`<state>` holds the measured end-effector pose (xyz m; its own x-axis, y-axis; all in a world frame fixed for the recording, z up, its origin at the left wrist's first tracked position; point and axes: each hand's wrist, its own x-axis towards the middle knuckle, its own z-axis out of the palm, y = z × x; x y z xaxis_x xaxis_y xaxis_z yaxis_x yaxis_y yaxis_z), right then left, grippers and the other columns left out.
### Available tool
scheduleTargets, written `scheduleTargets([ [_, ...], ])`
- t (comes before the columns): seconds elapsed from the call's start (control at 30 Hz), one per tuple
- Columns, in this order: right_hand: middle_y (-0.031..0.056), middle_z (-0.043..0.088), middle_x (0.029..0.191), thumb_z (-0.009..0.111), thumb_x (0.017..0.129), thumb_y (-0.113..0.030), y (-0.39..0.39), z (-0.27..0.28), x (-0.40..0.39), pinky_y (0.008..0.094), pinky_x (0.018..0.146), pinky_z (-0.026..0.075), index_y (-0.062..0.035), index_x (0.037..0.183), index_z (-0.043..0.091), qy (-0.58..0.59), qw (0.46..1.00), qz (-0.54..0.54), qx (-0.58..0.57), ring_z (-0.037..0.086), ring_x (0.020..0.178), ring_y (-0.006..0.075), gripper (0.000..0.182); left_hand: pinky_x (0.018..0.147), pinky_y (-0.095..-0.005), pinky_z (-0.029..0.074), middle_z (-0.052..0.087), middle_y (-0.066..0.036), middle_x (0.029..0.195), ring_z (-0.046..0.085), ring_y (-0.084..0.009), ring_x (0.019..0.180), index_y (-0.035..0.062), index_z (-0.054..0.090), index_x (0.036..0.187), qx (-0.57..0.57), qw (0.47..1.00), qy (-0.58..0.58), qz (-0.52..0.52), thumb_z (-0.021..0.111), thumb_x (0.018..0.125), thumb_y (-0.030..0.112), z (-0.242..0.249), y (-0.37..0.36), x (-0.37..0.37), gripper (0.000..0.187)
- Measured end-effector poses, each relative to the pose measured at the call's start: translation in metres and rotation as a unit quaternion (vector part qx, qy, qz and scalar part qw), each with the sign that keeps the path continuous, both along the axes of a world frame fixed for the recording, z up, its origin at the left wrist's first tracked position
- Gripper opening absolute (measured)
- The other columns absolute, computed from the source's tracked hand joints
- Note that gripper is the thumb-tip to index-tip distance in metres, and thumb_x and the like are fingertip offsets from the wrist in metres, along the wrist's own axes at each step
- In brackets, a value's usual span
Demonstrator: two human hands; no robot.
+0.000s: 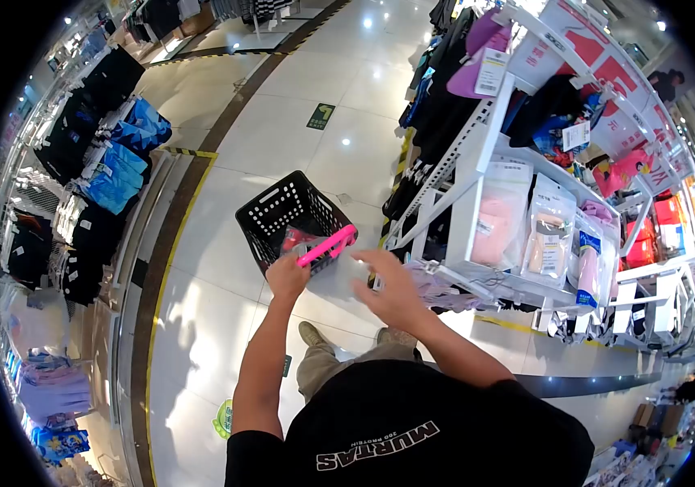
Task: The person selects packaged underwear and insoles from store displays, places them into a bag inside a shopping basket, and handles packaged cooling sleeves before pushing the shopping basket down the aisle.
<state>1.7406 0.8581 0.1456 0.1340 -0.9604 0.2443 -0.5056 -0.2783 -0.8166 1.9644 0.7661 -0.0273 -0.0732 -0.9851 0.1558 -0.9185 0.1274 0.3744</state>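
My left hand (pixel 287 277) is closed around one end of the bright pink handle (pixel 328 246) of a black shopping basket (pixel 268 213). The basket has perforated walls and is tilted in front of my legs. Inside it lies a small package (pixel 297 238) with red and clear parts, partly covered by the handle. My right hand (pixel 389 286) is just right of the handle, apart from it, with its fingers spread and nothing visible in them.
A white shelf rack (pixel 477 187) stands close on my right, with bagged goods (pixel 550 235) and hanging clothes. Blue swim shorts (pixel 112 174) hang on the left. A yellow-edged strip (pixel 165 284) runs along the tiled floor (pixel 282 114). People are at the far right.
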Motion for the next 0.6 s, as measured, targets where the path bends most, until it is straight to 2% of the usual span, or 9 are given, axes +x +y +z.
scheduleTargets([
  [0.07, 0.0219, 0.052, 0.13, 0.07, 0.08, -0.014, -0.034, -0.045, 0.039, 0.0424, 0.104, 0.042, -0.0026, 0.131, 0.051, 0.068, 0.997, 0.022, -0.008, 0.048, 0.124, 0.0381, 0.056, 0.061, -0.0475, 0.052, 0.067, -0.013, 0.073, 0.066, -0.0355, 0.069, 0.01, 0.064, 0.072, -0.002, 1.0, 0.016, -0.01, 0.07, 0.074, 0.03, -0.005, -0.013, 0.011, 0.021],
  [0.17, 0.0226, 0.048, 0.135, 0.071, 0.077, -0.016, -0.086, -0.097, 0.088, 0.0456, 0.11, 0.034, -0.0036, 0.137, 0.045, 0.152, 0.986, -0.006, -0.067, 0.042, 0.13, 0.0402, 0.067, 0.06, -0.0477, 0.052, 0.068, -0.014, 0.074, 0.067, -0.0357, 0.069, 0.0103, 0.065, 0.072, 0.016, 0.999, 0.035, -0.022, 0.069, 0.075, 0.03, -0.003, -0.032, 0.031, 0.02],
  [0.27, 0.0218, 0.058, 0.124, 0.072, 0.074, -0.018, -0.13, -0.123, 0.124, 0.046, 0.106, 0.038, -0.0062, 0.127, 0.055, 0.286, 0.951, -0.041, -0.11, 0.051, 0.124, 0.0371, 0.057, 0.06, -0.0471, 0.053, 0.069, -0.014, 0.075, 0.068, -0.0341, 0.07, 0.0111, 0.066, 0.074, 0.043, 0.997, 0.012, -0.057, 0.068, 0.075, 0.03, 0.01, -0.05, 0.055, 0.019],
  [0.37, 0.0163, 0.069, 0.103, 0.071, 0.074, -0.021, -0.172, -0.14, 0.137, 0.0472, 0.099, 0.043, -0.0102, 0.107, 0.067, 0.396, 0.905, 0.076, 0.132, 0.064, 0.106, 0.0327, 0.035, 0.062, -0.0461, 0.054, 0.07, -0.012, 0.076, 0.069, -0.0333, 0.071, 0.0121, 0.069, 0.076, 0.02, 0.995, -0.011, -0.098, 0.07, 0.075, 0.03, -0.005, -0.078, 0.082, 0.018],
  [0.4, 0.0098, 0.072, 0.083, 0.071, 0.073, -0.024, -0.181, -0.144, 0.148, 0.0478, 0.085, 0.05, -0.0126, 0.089, 0.07, 0.41, 0.905, 0.038, 0.109, 0.07, 0.084, 0.0305, 0.019, 0.062, -0.0459, 0.054, 0.07, -0.012, 0.076, 0.069, -0.0333, 0.071, 0.0125, 0.07, 0.078, 0.03, 0.994, -0.022, -0.099, 0.07, 0.074, 0.029, -0.001, -0.088, 0.087, 0.017],
  [0.5, 0.0101, 0.072, 0.081, 0.068, 0.075, -0.026, -0.196, -0.151, 0.158, 0.0474, 0.073, 0.053, -0.0114, 0.088, 0.071, 0.398, 0.91, 0.007, 0.114, 0.07, 0.076, 0.0308, 0.02, 0.064, -0.0456, 0.054, 0.07, -0.012, 0.078, 0.069, -0.0332, 0.072, 0.0133, 0.071, 0.082, 0.063, 0.992, -0.037, -0.107, 0.07, 0.072, 0.028, 0.007, -0.113, 0.099, 0.017],
  [0.6, 0.0115, 0.072, 0.081, 0.067, 0.076, -0.028, -0.212, -0.146, 0.167, 0.0454, 0.068, 0.055, -0.0106, 0.091, 0.071, 0.402, 0.909, -0.005, 0.107, 0.071, 0.075, 0.0308, 0.023, 0.07, -0.0454, 0.054, 0.071, -0.012, 0.081, 0.069, -0.0326, 0.079, 0.013, 0.072, 0.085, 0.111, 0.987, -0.031, -0.113, 0.07, 0.072, 0.025, 0.015, -0.14, 0.106, 0.018],
])
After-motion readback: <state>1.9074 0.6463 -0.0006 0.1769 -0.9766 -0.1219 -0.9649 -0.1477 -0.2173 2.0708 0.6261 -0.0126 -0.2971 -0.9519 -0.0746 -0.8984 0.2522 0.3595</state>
